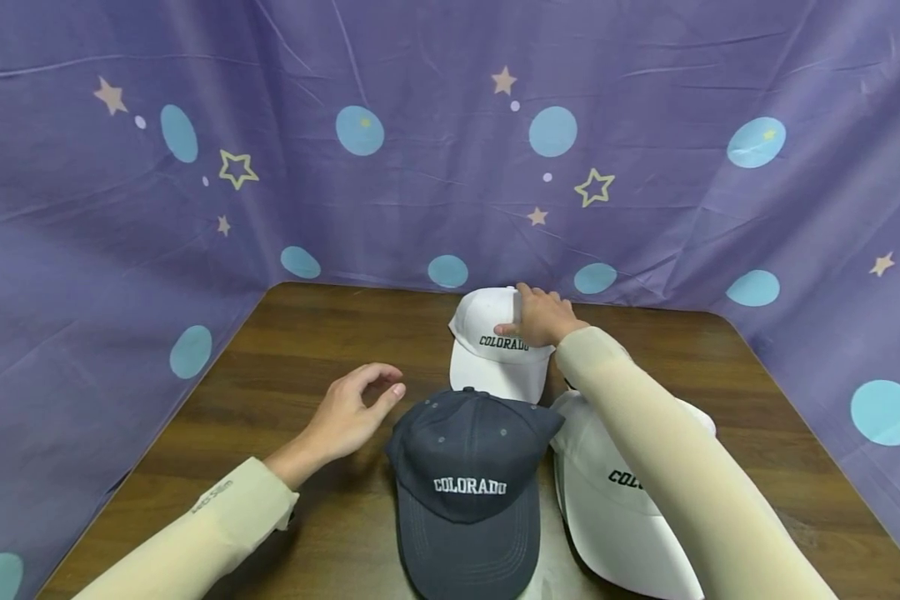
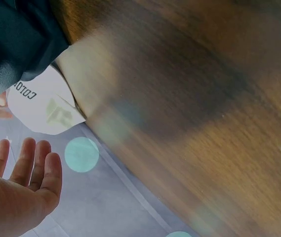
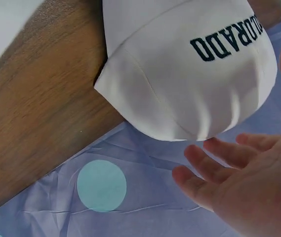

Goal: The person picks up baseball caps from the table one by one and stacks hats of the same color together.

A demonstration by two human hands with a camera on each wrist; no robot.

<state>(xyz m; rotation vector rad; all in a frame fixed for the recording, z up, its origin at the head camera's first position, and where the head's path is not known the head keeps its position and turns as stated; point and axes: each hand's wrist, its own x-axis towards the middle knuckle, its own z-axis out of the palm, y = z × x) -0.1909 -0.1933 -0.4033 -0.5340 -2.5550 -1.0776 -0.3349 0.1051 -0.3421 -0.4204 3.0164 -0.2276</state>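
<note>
My right hand (image 1: pixel 542 317) reaches over the right side of the small white cap (image 1: pixel 498 377) at the back of the table. In the right wrist view its fingers are spread, fingertips right at the white crown (image 3: pixel 180 84), with the thumb apart. My left hand (image 1: pixel 356 408) hovers left of the dark navy cap (image 1: pixel 468 450), fingers loosely bent and holding nothing. Both caps read COLORADO across the front, brims toward me. A second white cap (image 1: pixel 607 517) lies on the right, partly hidden by my right forearm.
The brown wooden table (image 1: pixel 307 333) carries all the caps. A purple cloth (image 1: pixel 435 192) with stars and blue ovals hangs behind it and along both sides. The navy cap overlaps the back cap's brim in the head view.
</note>
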